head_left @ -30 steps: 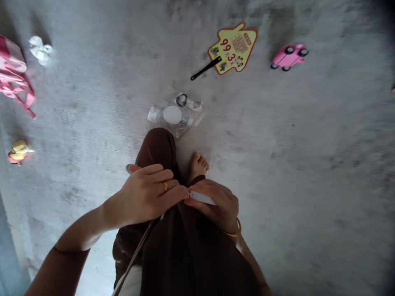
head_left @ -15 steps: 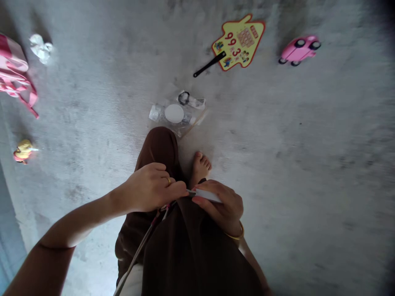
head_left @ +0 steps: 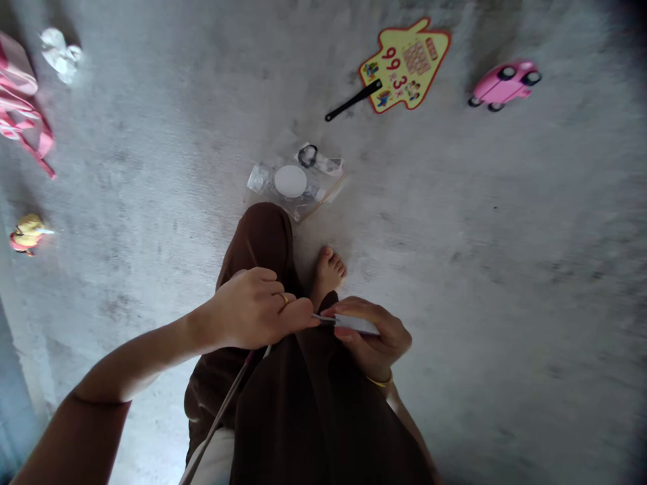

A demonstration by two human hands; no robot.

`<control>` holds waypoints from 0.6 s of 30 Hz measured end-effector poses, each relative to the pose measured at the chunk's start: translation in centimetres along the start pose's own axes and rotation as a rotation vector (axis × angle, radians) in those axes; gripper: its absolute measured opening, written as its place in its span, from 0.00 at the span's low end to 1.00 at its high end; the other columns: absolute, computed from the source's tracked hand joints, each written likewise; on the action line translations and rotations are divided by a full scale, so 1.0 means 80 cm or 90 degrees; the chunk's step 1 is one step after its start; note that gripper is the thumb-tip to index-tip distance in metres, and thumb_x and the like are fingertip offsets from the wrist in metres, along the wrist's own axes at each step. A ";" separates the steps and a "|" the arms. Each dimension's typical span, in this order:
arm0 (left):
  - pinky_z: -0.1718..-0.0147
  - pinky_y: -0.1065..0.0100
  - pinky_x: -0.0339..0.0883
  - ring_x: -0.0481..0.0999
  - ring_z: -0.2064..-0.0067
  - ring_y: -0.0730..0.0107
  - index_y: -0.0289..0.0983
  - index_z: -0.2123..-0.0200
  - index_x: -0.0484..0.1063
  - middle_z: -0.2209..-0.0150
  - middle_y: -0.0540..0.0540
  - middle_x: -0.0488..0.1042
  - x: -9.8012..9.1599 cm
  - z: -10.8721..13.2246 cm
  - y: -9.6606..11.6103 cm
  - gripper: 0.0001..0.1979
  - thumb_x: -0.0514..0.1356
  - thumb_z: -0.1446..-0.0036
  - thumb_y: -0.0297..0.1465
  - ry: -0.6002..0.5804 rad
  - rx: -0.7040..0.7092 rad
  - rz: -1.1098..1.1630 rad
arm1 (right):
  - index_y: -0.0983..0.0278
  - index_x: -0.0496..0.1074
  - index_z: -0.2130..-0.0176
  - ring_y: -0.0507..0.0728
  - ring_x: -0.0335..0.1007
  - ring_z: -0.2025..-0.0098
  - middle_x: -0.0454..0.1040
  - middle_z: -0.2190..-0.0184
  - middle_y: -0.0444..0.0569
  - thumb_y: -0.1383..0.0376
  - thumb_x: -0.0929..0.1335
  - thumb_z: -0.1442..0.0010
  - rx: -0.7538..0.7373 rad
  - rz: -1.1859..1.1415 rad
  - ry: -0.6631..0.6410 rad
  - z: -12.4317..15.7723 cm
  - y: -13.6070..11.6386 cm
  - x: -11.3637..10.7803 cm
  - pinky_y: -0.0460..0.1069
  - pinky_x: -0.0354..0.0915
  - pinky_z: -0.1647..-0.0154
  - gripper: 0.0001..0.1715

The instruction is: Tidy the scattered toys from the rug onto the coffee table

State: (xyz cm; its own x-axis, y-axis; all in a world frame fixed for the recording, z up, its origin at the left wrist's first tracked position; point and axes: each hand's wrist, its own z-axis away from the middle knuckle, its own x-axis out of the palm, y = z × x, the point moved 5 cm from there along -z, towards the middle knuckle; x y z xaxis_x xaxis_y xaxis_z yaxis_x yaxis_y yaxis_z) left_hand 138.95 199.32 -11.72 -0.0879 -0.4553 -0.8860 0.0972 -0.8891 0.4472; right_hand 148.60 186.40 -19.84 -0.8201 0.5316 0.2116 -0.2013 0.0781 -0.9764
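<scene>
My left hand (head_left: 263, 306), a ring on one finger, is closed over my lap with thumb and fingers pinched on a thin greyish strip (head_left: 323, 318). That strip runs to a small white flat rectangular object (head_left: 358, 325), whose kind I cannot make out. My right hand (head_left: 381, 333), with a gold bangle at the wrist, grips this white object between thumb and fingers. A pale cord (head_left: 222, 409) with a reddish part passes from beneath my left hand to the lower left. Dark brown clothing (head_left: 303, 411) lies under both hands.
On the grey floor ahead lies clear plastic packaging (head_left: 290, 182) with a white oval label. Farther out are a yellow house-shaped sign (head_left: 407, 64), a pink toy car (head_left: 507, 84), a crumpled white thing (head_left: 60, 55), a pink strapped item (head_left: 17, 87) and a small yellow-red object (head_left: 27, 234).
Both hands have shifted slightly right, and the white object has moved right with my right hand. Slightly more of the strip shows between them. The floor view has shifted a little.
</scene>
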 end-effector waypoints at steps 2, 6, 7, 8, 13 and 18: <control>0.75 0.71 0.62 0.64 0.80 0.78 0.37 0.74 0.67 0.83 0.55 0.67 0.000 -0.002 0.003 0.16 0.56 0.33 0.33 0.023 0.031 -0.022 | 0.55 0.79 0.58 0.56 0.78 0.71 0.81 0.69 0.43 0.60 0.75 0.42 0.023 -0.023 0.017 0.003 0.003 0.000 0.50 0.74 0.72 0.10; 0.74 0.72 0.64 0.64 0.80 0.78 0.37 0.75 0.66 0.84 0.56 0.65 0.006 -0.004 0.007 0.17 0.55 0.32 0.33 0.030 0.027 -0.041 | 0.56 0.79 0.63 0.56 0.77 0.73 0.80 0.71 0.44 0.54 0.73 0.42 0.143 -0.028 0.080 0.015 0.015 -0.004 0.49 0.73 0.76 0.10; 0.74 0.72 0.64 0.64 0.80 0.78 0.37 0.75 0.66 0.85 0.56 0.64 0.008 -0.005 0.007 0.17 0.54 0.32 0.33 0.030 0.020 -0.039 | 0.57 0.79 0.63 0.56 0.77 0.74 0.80 0.72 0.44 0.53 0.73 0.42 0.163 -0.033 0.092 0.018 0.018 -0.004 0.49 0.72 0.78 0.11; 0.74 0.72 0.64 0.64 0.80 0.78 0.37 0.76 0.65 0.85 0.56 0.64 0.010 -0.006 0.008 0.17 0.55 0.32 0.33 0.033 0.017 -0.034 | 0.57 0.79 0.63 0.55 0.77 0.74 0.80 0.72 0.45 0.53 0.73 0.42 0.174 -0.044 0.097 0.020 0.020 -0.004 0.48 0.71 0.78 0.12; 0.76 0.71 0.60 0.63 0.80 0.78 0.37 0.76 0.64 0.84 0.56 0.64 0.004 -0.006 0.001 0.17 0.54 0.32 0.32 0.036 0.027 -0.028 | 0.59 0.77 0.68 0.54 0.75 0.76 0.79 0.74 0.44 0.51 0.74 0.44 0.192 -0.111 0.109 0.017 0.026 -0.008 0.47 0.69 0.79 0.14; 0.80 0.71 0.50 0.56 0.83 0.78 0.38 0.76 0.60 0.85 0.57 0.56 -0.027 0.014 -0.032 0.18 0.51 0.31 0.29 0.000 -0.062 -0.008 | 0.59 0.69 0.71 0.50 0.69 0.81 0.71 0.80 0.38 0.49 0.71 0.41 0.219 -0.210 0.328 0.004 0.030 -0.023 0.44 0.65 0.83 0.18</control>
State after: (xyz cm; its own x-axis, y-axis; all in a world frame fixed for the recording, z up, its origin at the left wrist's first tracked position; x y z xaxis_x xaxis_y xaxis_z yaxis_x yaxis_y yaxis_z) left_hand 137.76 202.55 -10.82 -0.0897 -0.4434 -0.8918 0.1918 -0.8864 0.4214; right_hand 149.45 185.38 -22.57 -0.3465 0.8645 0.3642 -0.6234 0.0780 -0.7780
